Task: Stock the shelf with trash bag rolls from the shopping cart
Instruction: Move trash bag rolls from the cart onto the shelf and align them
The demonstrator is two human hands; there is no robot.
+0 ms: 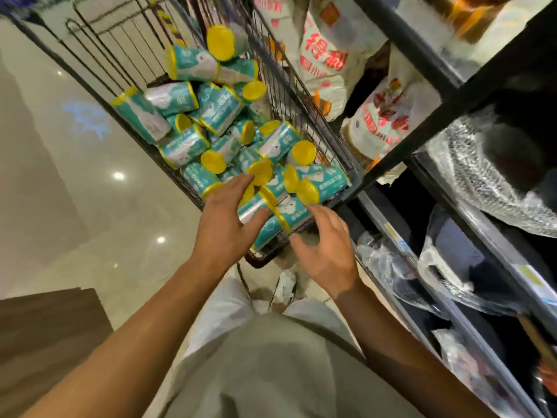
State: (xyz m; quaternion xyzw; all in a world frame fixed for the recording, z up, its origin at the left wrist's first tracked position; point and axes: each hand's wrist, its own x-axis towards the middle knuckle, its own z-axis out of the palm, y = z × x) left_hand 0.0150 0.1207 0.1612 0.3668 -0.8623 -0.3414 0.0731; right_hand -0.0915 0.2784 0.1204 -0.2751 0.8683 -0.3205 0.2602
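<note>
Glossy beige floor tiles (90, 182) run along the left of the head view, with a brown wooden surface (45, 336) at the lower left corner. Along the right side stands a dark metal shelf (446, 101); its upper level holds white bags with red print (328, 52), and its lower levels hold items wrapped in clear plastic (479, 173), too blurred to name.

Between floor and shelf stands a wire shopping cart (289, 95), its right side close against the shelf. Teal trash bag rolls (187, 143) with yellow ends fill it in a loose heap, lying at all angles.

Both bare arms reach to the cart's near end. Over the nearest rolls the left hand (226, 218) has its fingers spread, and its fingertips seem to touch a yellow end. By the near right corner the right hand (325, 248) hovers, fingers apart and slightly curved, gripping nothing.
</note>
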